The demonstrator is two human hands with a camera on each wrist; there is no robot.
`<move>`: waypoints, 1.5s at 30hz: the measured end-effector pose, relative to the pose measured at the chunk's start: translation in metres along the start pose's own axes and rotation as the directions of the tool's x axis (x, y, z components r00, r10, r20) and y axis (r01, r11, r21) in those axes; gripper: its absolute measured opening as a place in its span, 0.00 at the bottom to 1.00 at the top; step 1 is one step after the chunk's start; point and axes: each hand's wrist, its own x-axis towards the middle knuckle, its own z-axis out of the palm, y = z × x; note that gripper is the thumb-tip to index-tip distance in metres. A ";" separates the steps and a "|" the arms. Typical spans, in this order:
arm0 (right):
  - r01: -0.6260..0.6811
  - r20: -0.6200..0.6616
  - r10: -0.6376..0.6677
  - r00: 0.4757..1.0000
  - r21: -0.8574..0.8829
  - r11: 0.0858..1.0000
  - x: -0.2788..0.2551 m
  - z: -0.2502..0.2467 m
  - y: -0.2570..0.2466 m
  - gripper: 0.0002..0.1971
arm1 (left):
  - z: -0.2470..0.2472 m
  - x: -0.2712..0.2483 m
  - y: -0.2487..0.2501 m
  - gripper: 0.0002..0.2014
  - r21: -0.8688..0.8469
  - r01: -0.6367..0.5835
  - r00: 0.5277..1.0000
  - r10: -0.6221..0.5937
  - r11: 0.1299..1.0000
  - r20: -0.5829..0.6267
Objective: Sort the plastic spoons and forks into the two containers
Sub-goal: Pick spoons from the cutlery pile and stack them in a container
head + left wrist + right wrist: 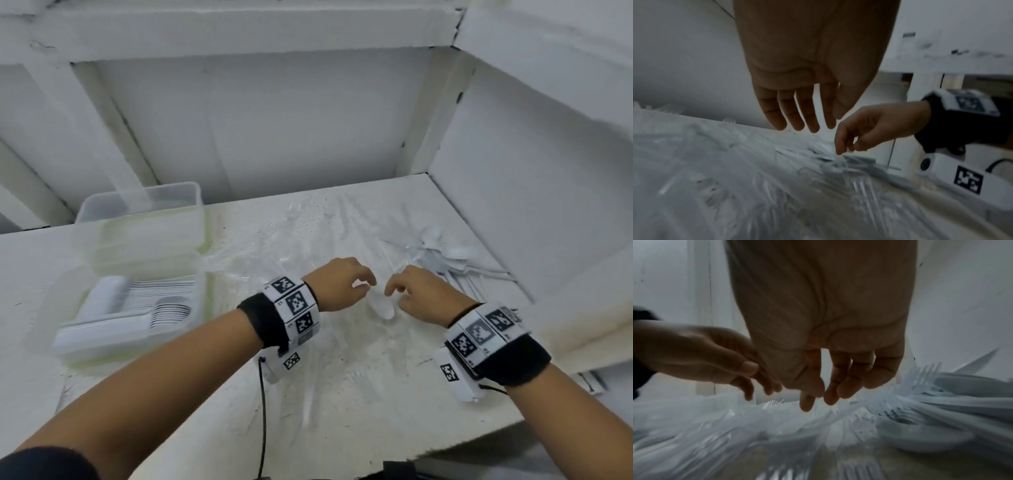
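Clear plastic forks [308,240] lie scattered over the white table [342,411], blurred in both wrist views. A pile of white spoons [445,257] sits at the right, and a single white spoon [383,306] lies between my hands. My left hand [356,284] hovers over the forks with its fingers [795,116] straight and nothing in them. Close beside it, my right hand [394,287] reaches down, thumb and fingertips [840,149] pinching what looks like a thin clear fork. The near container [85,346] at the left holds stacked white spoons; the far container [191,192] stands behind it.
White walls close in the table at the back and right [513,205]. The table's front edge [445,448] runs near my right forearm. A black cable [263,411] hangs from my left wrist band. More forks [857,470] lie right under my right wrist.
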 end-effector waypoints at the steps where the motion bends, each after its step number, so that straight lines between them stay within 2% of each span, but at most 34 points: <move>1: 0.022 0.036 -0.021 0.999 -0.048 0.999 -0.003 0.002 0.001 0.17 | 0.004 0.006 0.000 0.15 0.038 -0.008 0.999 0.006 0.999 0.046; 3: 0.073 0.058 -0.065 0.996 -0.135 0.988 -0.007 0.008 0.000 0.20 | 0.010 0.013 -0.001 0.16 0.124 -0.008 0.994 -0.006 0.992 0.113; 5: 0.121 0.011 -0.121 0.993 -0.198 0.973 -0.008 0.012 -0.004 0.19 | 0.013 0.015 -0.005 0.17 0.202 -0.006 0.988 -0.025 0.979 0.152; 7: 0.167 -0.011 -0.173 0.985 -0.210 0.963 -0.006 0.012 -0.005 0.15 | 0.014 0.015 -0.010 0.18 0.239 -0.008 0.985 -0.033 0.971 0.169; 10: 0.228 0.031 -0.226 0.974 -0.180 0.957 -0.001 0.012 -0.006 0.12 | 0.014 0.013 -0.014 0.19 0.221 0.008 0.987 -0.043 0.975 0.156; 13: 0.247 0.003 -0.248 0.969 0.064 0.967 0.004 0.012 -0.009 0.08 | 0.012 0.009 -0.015 0.21 0.145 0.012 0.990 -0.032 0.989 0.140; 16: 0.298 -0.112 -0.276 0.955 0.332 0.895 0.005 0.007 -0.012 0.01 | 0.008 0.006 -0.020 0.21 0.033 -0.032 0.991 0.027 0.999 0.131; 20: 0.377 -0.256 -0.282 0.925 0.517 0.769 0.002 -0.005 -0.019 0.10 | -0.003 -0.001 -0.025 0.21 -0.178 -0.037 0.999 0.041 0.983 0.022; 23: 0.379 -0.304 -0.227 0.925 0.711 0.592 0.004 -0.012 -0.024 0.10 | -0.011 -0.007 -0.025 0.24 -0.258 -0.057 0.998 0.047 0.964 -0.045; 25: 0.370 -0.304 -0.212 0.929 0.784 0.498 0.006 -0.016 -0.029 0.09 | -0.013 -0.010 -0.022 0.19 -0.308 -0.081 0.991 0.043 0.948 -0.130; 28: 0.384 -0.331 -0.195 0.923 0.792 0.475 0.010 -0.019 -0.037 0.05 | -0.014 -0.014 -0.022 0.13 -0.375 -0.067 0.966 -0.034 0.925 -0.255; 32: 0.391 -0.394 -0.089 0.915 0.805 0.447 0.016 -0.019 -0.041 0.09 | -0.022 -0.021 -0.028 0.13 -0.477 -0.052 0.936 -0.124 0.877 -0.330; 34: 0.404 -0.414 -0.087 0.906 0.783 0.473 0.017 -0.018 -0.039 0.10 | -0.031 -0.026 -0.032 0.10 -0.593 -0.073 0.895 -0.210 0.802 -0.394; 35: 0.417 -0.414 -0.128 0.901 0.746 0.519 0.017 -0.015 -0.037 0.09 | -0.037 -0.029 -0.034 0.10 -0.673 -0.102 0.871 -0.261 0.732 -0.416; 37: 0.428 -0.362 -0.248 0.898 0.594 0.681 0.015 -0.009 -0.035 0.08 | -0.049 -0.036 -0.038 0.12 -0.802 -0.172 0.829 -0.356 0.571 -0.432; 39: 0.427 -0.246 -0.354 0.902 0.389 0.816 0.015 0.002 -0.034 0.13 | -0.059 -0.042 -0.042 0.13 -0.851 -0.225 0.793 -0.418 0.474 -0.443; 42: 0.403 -0.060 -0.398 0.915 0.175 0.899 0.014 0.018 -0.036 0.21 | -0.068 -0.048 -0.048 0.14 -0.863 -0.202 0.749 -0.495 0.463 -0.441; 45: 0.354 -0.042 -0.352 0.935 0.162 0.921 0.011 0.020 -0.033 0.22 | -0.066 -0.055 -0.057 0.14 -0.846 -0.097 0.738 -0.533 0.524 -0.415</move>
